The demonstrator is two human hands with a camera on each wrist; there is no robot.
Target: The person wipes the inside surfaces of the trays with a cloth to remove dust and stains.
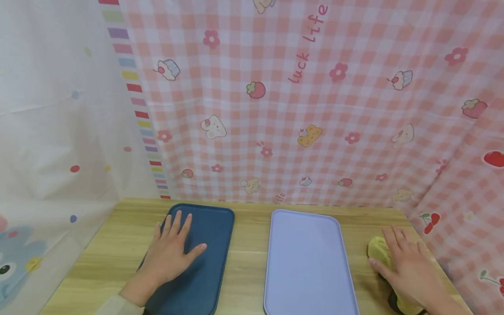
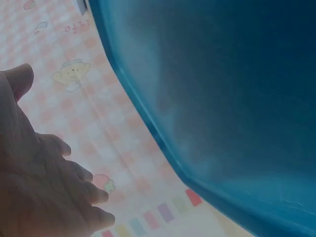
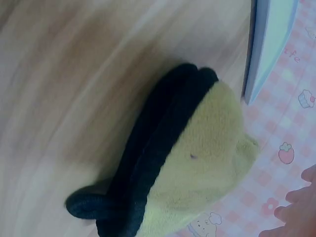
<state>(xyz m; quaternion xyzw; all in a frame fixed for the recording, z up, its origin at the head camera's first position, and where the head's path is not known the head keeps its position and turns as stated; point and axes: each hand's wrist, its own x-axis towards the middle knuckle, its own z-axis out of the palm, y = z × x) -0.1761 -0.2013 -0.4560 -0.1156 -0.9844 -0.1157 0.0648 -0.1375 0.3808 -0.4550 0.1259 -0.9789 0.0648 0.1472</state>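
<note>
A dark blue tray (image 1: 208, 245) lies on the left part of the table. My left hand (image 1: 169, 258) is over it with fingers spread and nothing in them; the left wrist view shows the hand (image 2: 44, 173) apart from the tray (image 2: 222, 98). On the right, my right hand (image 1: 409, 267) is above a yellow, fuzzy cloth thing (image 1: 379, 249) with black edging and a black loop (image 3: 89, 205). Its fingers (image 3: 301, 197) are straight, not wrapped round the cloth thing (image 3: 202, 148). Whether the palm touches it cannot be told.
A lilac tray (image 1: 307, 262) lies between the hands, its rim near the yellow thing. The wooden table (image 1: 248, 262) ends at a pink checked curtain (image 1: 275, 131) behind and to the right. A white curtain (image 1: 51, 131) hangs at the left.
</note>
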